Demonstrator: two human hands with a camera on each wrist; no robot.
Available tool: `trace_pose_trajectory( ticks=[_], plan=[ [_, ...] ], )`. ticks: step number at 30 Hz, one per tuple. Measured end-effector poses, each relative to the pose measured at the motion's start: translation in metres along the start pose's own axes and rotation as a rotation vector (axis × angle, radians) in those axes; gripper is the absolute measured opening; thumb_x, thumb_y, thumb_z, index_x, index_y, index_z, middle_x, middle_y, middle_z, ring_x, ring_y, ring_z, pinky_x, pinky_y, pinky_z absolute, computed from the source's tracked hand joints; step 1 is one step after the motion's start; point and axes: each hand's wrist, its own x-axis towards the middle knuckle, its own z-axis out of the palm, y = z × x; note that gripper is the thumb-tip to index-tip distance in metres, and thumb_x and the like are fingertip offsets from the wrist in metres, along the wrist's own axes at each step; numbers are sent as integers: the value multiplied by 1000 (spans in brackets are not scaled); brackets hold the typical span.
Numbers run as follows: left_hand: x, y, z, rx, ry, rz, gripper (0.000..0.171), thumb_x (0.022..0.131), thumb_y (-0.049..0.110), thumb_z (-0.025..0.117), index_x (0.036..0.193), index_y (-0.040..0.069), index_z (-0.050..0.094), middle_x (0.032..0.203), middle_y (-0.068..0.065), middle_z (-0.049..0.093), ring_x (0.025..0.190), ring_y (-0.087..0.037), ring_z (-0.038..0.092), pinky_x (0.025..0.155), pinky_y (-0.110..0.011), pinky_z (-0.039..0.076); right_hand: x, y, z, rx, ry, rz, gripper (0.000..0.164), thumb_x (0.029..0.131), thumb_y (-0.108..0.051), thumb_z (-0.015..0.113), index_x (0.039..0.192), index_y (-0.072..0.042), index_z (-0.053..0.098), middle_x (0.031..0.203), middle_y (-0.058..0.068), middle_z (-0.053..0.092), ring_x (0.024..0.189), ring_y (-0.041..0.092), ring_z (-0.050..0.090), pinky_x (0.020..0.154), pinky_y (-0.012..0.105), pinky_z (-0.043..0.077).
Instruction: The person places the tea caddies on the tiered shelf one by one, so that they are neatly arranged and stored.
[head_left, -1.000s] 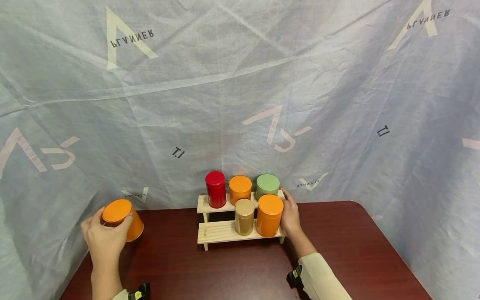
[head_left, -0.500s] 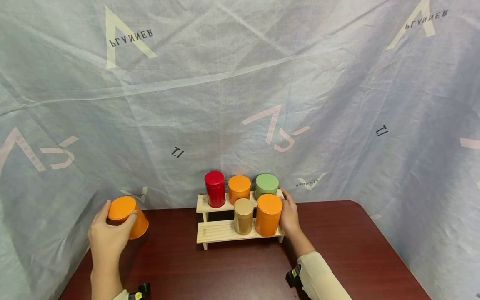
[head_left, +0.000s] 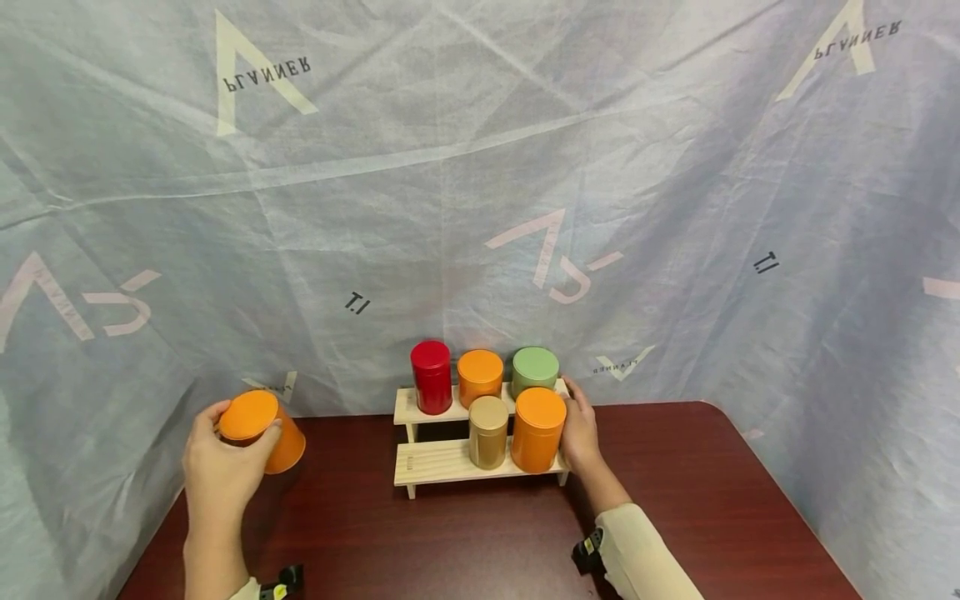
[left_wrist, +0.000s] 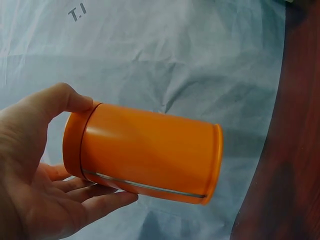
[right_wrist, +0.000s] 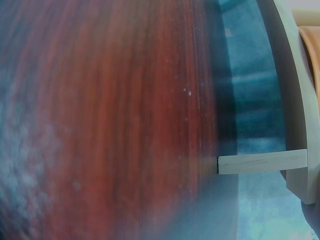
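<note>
My left hand (head_left: pixel 225 471) grips an orange lidded tin (head_left: pixel 287 446) around its lid end, at the left of the table. In the left wrist view the thumb lies on one side of the tin (left_wrist: pixel 150 150) and the fingers support the other; it appears lifted off the table. My right hand (head_left: pixel 582 429) holds the right end of a two-tier wooden stand (head_left: pixel 438 467), its thumb hidden. A red tin (head_left: pixel 432 387), a short orange tin (head_left: pixel 480 385) and a green tin (head_left: pixel 536 371) stand on the upper tier. The lower tier bears a gold tin (head_left: pixel 488 437) and a taller orange tin (head_left: pixel 536 442).
The dark red-brown table (head_left: pixel 480 550) extends around the stand. Grey printed cloth (head_left: pixel 442 208) hangs behind it and along both sides. In the right wrist view a leg of the stand (right_wrist: pixel 262 161) shows beside the tabletop (right_wrist: pixel 125 120).
My left hand has moved a little to the right and slightly up in the view, carrying the orange tin. My right hand and the stand stay where they were.
</note>
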Motion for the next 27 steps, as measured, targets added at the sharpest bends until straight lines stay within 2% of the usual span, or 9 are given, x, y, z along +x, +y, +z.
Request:
trace_pose_trajectory(
  ticks=[4, 8, 12, 18, 27],
  plan=[
    [-1, 4, -1, 5, -30, -14, 87, 88, 31, 83, 154, -2, 38, 144, -31, 52, 122, -45, 55, 97, -66, 45, -1, 0, 0, 5, -2, -1, 52, 114, -21, 36, 165, -17, 38, 160, 19, 44, 110, 11, 56, 88, 14, 52],
    [-3, 9, -1, 14, -63, -10, 87, 89, 30, 83, 155, -2, 37, 145, -31, 50, 124, -46, 54, 97, -67, 45, 0, 0, -1, -12, -6, 1, 52, 114, -23, 36, 165, -19, 38, 163, 17, 42, 115, 15, 55, 89, 14, 51],
    [-6, 15, -2, 35, -98, 14, 87, 90, 34, 83, 157, 1, 39, 147, -30, 51, 129, -47, 51, 101, -69, 45, 0, 0, -2, -30, -7, 6, 52, 113, -24, 36, 166, -20, 37, 163, 17, 43, 115, 15, 55, 88, 14, 51],
    [-11, 22, 0, 59, -135, 52, 86, 91, 39, 82, 159, 6, 42, 151, -29, 52, 133, -47, 51, 104, -68, 45, 1, 1, -3, 10, -21, 15, 54, 113, -21, 35, 167, -19, 34, 161, 18, 44, 108, 9, 57, 87, 15, 53],
    [-17, 33, 5, 78, -221, 125, 89, 91, 47, 82, 161, 9, 42, 157, -25, 50, 140, -47, 50, 111, -70, 44, 1, 1, -2, -8, -16, -5, 53, 113, -20, 35, 166, -19, 37, 160, 17, 44, 113, 12, 55, 88, 14, 51]
  ],
)
